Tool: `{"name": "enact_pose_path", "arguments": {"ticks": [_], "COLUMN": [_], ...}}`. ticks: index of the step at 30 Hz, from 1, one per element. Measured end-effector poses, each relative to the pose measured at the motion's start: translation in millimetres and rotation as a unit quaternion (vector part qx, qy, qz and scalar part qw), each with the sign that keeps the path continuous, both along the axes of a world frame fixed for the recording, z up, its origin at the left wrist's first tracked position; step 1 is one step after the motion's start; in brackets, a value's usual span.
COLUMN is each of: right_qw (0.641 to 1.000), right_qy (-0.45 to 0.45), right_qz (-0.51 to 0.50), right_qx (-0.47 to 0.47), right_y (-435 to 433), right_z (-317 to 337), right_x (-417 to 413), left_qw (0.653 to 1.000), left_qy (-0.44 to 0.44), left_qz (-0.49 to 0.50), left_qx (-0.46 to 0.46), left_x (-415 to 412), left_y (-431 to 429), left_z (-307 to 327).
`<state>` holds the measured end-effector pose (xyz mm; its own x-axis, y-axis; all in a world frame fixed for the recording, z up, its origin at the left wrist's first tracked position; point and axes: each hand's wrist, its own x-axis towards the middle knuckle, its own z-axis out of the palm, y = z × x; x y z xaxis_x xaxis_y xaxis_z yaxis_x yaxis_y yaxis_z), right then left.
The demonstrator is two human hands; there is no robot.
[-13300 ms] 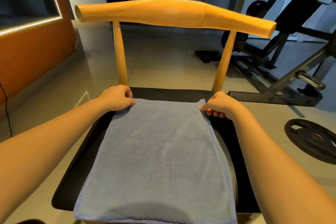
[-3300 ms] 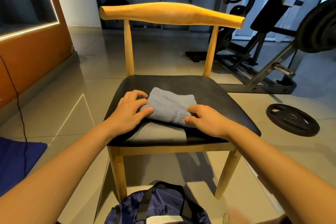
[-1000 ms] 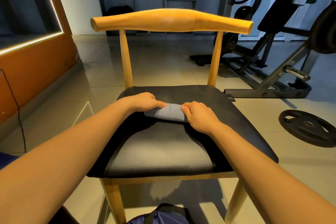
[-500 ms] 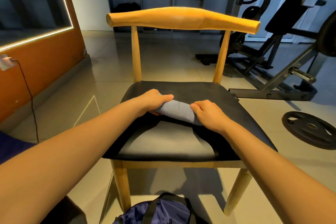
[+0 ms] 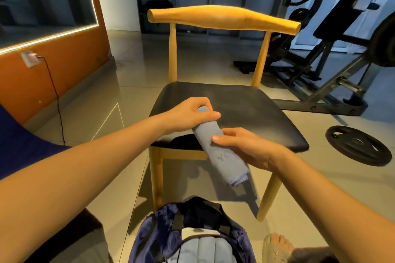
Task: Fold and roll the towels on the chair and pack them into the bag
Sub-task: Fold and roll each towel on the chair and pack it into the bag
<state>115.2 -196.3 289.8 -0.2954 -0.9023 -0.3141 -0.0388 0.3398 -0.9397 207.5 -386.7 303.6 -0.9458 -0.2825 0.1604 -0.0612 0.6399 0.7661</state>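
We see one rolled grey-blue towel (image 5: pixel 222 156) held in both hands, clear of the seat, slanting from upper left down to lower right across the front edge of the chair (image 5: pixel 245 111); left hand (image 5: pixel 190 115) grips the upper end, fingers curled round it, thumb stretched along the top; right hand (image 5: pixel 245 147) holds the middle of the roll, thumb laid on top, fingers wrapped beneath; the lower end hangs free past the right hand, loose hem edges showing.

Chair is light wood with a black padded seat; the roll's upper end sits over the seat front, the rest hangs out past it.

Open navy bag (image 5: pixel 159 230) sits on the floor in front of the chair, below the held roll and apart from it; pale blue rolled towels (image 5: pixel 203 250) lie side by side inside.

Black weight plate (image 5: pixel 357 145) lies flat on the tiles right of the chair; gym machine (image 5: pixel 320 74) behind it; orange wall (image 5: pixel 64 66) on the left with a socket (image 5: pixel 28 57) and black cable (image 5: pixel 56 96); foot in a pale sandal (image 5: pixel 275 247) just right of the bag.
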Motion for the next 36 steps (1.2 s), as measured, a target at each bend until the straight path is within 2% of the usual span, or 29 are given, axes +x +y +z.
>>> {"name": "enact_pose_path", "arguments": {"ticks": [4, 9, 13, 17, 21, 25, 31, 36], "right_qw": [1.0, 0.999, 0.996, 0.993, 0.985, 0.968, 0.952, 0.944], "right_qy": [0.004, 0.023, 0.008, -0.028, 0.026, 0.059, 0.082, 0.063], "right_qz": [0.011, -0.037, -0.082, -0.083, -0.075, -0.132, -0.194, -0.224], "right_qx": [0.008, 0.006, 0.014, 0.074, 0.155, 0.207, 0.222, 0.232], "right_y": [16.6, 36.6, 56.4, 63.8, 74.2, 90.7, 108.9, 116.1], "right_z": [-15.6, -43.5, -74.5, -112.6, -156.8, -213.5, -279.3, -307.6], "right_x": [19.9, 51.8, 80.7, 98.3, 97.1, 96.6, 96.6, 99.6], "left_qw": [0.999, 0.999, 0.996, 0.985, 0.972, 0.959, 0.951, 0.94], "left_qy": [-0.005, -0.042, -0.086, -0.163, -0.226, -0.283, -0.303, -0.305], "left_qz": [-0.011, 0.004, -0.031, -0.051, -0.036, -0.011, -0.03, -0.051], "left_qx": [-0.04, -0.026, 0.013, 0.016, 0.047, -0.005, -0.045, -0.141], "left_x": [26.8, 62.0, 84.7, 97.1, 104.8, 98.5, 84.1, 84.0], "left_y": [14.0, 21.8, 34.8, 39.7, 29.5, 13.4, 44.2, 48.3], "left_z": [-18.7, -54.9, -81.4, -122.0, -161.6, -216.7, -303.6, -344.8]}}
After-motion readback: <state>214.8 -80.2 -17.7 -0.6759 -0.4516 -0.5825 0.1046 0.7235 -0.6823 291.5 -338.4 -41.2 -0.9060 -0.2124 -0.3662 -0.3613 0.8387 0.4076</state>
